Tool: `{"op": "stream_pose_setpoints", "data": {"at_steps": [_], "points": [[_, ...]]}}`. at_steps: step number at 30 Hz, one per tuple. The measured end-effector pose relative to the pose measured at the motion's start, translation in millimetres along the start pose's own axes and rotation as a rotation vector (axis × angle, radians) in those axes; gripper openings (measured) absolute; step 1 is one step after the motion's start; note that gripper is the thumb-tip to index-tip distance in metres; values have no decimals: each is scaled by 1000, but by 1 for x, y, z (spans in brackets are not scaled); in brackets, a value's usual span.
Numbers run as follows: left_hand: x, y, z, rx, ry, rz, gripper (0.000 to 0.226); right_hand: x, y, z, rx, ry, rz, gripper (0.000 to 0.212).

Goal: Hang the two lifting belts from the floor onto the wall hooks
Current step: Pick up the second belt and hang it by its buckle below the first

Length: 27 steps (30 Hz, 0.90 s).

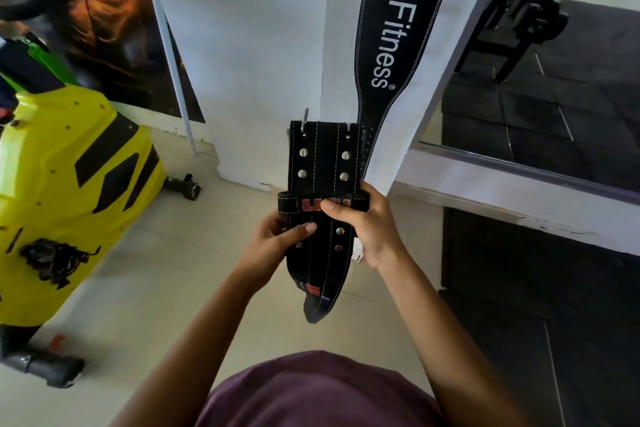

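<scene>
We hold a black belt (pixel 322 184) with both hands in front of a white wall (pixel 249 55). Our left hand (pixel 277 243) is closed on the belt's left edge, thumb across the front. Our right hand (pixel 363 222) is closed on the right edge, thumb lying over the red letters on the belt's loop. The belt stands upright, its silver buckle prongs at the top, its pointed end hanging down between our arms. A second black belt (pixel 398 35) with white writing hangs on the wall just behind it, running up out of view. A yellow machine (pixel 69 163) stands on the pale floor (pixel 166 288) at our left.
</scene>
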State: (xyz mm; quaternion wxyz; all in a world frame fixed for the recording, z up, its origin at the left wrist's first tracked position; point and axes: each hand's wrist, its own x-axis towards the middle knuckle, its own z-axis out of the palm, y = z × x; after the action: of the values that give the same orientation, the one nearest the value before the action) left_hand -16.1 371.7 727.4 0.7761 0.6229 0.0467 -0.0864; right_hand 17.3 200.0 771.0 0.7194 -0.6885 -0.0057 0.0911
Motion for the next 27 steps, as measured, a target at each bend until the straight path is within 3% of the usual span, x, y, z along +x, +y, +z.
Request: {"op": "stream_pose_setpoints", "data": {"at_steps": [4, 9, 14, 19, 23, 27], "points": [[-5, -2, 4, 14, 13, -6, 34, -2, 3, 0, -9, -26, 16, 30], [5, 33, 12, 70, 120, 114, 34, -3, -2, 9, 58, -69, -2, 43], [-1, 38, 21, 155, 101, 196, 26, -8, -9, 9, 222, -80, 51, 25], [-5, 46, 34, -9, 188, 85, 44, -14, -16, 12, 494, -85, 240, 65], [0, 50, 33, -297, 192, -73, 40, -11, -19, 12, 622, -57, 272, 65], [-1, 53, 31, -362, 54, -79, 34, -8, -21, 6, 574, -22, 308, 52]]}}
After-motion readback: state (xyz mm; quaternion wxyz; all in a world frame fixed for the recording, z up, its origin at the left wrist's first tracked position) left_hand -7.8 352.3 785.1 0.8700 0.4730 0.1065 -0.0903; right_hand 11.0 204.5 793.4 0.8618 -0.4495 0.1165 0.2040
